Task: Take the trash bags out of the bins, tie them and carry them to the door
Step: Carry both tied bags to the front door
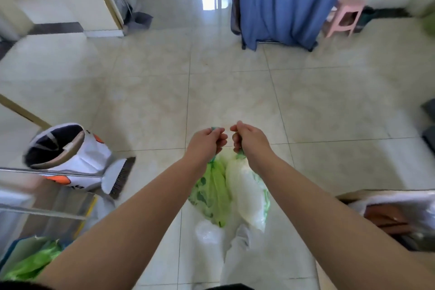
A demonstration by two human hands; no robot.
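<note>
A translucent green trash bag (213,192) hangs in front of me over the tiled floor, with pale trash showing through its right side. My left hand (207,141) is closed on one green end of the bag's mouth. My right hand (249,140) grips the other end, a short gap apart from the left. Both hands are held at about the same height above the bag. A white bin with orange marks (77,155) stands tilted at the left, its dark inside showing.
A broom head (120,176) leans by the white bin. Another green bag (30,263) lies at the lower left under a glass shelf. A box with bags (400,214) sits at the right. A blue curtain (289,0) and pink stool (346,14) stand beyond.
</note>
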